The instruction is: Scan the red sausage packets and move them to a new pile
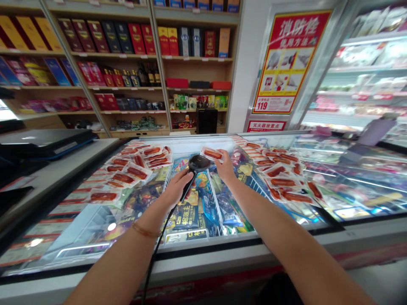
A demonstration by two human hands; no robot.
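Left hand (178, 186): fingers wrapped around handle of black scanner (199, 162), round head up, pointing away from the person. Black cable (159, 245) runs from handle down past the forearm. Bracelet (146, 229) on left wrist.

Right hand (225, 164): fingers clamped on right end of one sausage packet (211, 153), held above the freezer (229, 263), just beyond and right of scanner head. Can't tell if packet and scanner touch.

Left pile (136, 170) of sausage packets on freezer glass, left of the hands, some overlapping; one lies nearer the person. Right pile (282, 180) on glass right of the hands, also overlapping. Below the hands, frozen food bags (187, 216) in wire baskets inside freezer.

Behind: shelves with boxes and bottles; red-yellow poster (291, 63) on wall. Far left, black device (47, 142) on counter (79, 162).
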